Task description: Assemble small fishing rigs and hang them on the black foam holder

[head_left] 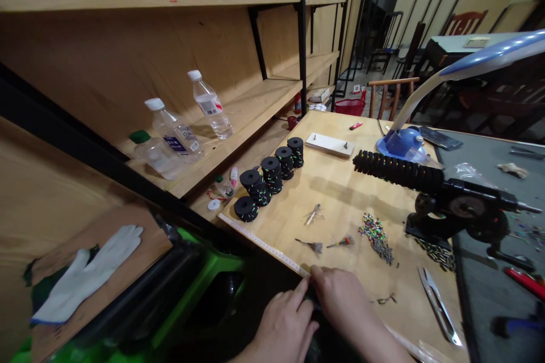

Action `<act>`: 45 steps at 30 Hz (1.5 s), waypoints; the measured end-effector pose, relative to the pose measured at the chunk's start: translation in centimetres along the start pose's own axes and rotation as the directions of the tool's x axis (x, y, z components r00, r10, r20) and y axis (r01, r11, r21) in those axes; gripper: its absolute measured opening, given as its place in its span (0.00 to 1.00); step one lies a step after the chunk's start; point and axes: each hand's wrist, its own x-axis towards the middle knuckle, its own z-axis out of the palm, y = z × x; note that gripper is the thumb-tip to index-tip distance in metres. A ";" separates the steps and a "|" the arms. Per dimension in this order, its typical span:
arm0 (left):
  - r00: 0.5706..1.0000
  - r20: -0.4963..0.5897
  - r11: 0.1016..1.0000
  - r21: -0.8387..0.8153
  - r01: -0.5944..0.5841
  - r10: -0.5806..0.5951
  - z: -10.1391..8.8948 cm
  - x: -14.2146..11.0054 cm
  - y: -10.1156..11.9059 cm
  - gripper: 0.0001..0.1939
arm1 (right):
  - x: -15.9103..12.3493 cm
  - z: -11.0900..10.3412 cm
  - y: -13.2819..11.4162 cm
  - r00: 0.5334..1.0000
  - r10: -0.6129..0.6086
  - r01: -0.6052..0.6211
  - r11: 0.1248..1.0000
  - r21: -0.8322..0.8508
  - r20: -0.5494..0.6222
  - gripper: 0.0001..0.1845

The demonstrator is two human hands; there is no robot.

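Observation:
My left hand [281, 324] and my right hand [340, 298] meet at the table's front edge, by the measuring tape [272, 250] along it. Both have their fingers bent and close together; whatever they pinch, if anything, is hidden. Just beyond them lie small bundles of thin wire-like pieces [314, 247] and a bundle with an orange part [344, 241]. To the right is a pile of coloured beads and small grey metal parts [378, 238]. A few small pieces [386, 299] rest beside my right wrist, and metal snips [439, 306] lie farther right.
Black foam spools [271, 174] stand in a row at the left table edge. A black winding device [460, 204] carries a stack of black discs [395, 171]. Behind it rises a blue lamp [398, 142]. Plastic bottles [212, 105] stand on the shelf; a white glove [91, 275] lies lower left.

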 end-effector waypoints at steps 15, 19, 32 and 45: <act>0.949 0.273 0.976 0.186 0.110 -0.158 -1.8 1.2 1.7 0.18 | -1.8 1.1 1.9 0.997 0.062 -0.058 0.993 0.100 -0.040 0.08; 0.943 0.282 0.969 0.219 0.115 -0.176 -2.0 1.3 2.0 0.21 | -3.6 0.5 3.6 0.998 0.057 -0.056 0.973 0.223 0.000 0.07; 0.911 0.346 0.941 0.320 0.108 -0.223 -2.8 2.3 3.3 0.19 | -7.6 -0.8 6.8 0.993 0.103 -0.116 0.954 0.276 0.061 0.11; 0.873 0.416 0.934 0.341 0.109 -0.254 -3.6 2.7 3.9 0.16 | -8.8 0.3 7.4 0.976 0.201 -0.219 0.901 0.374 0.087 0.08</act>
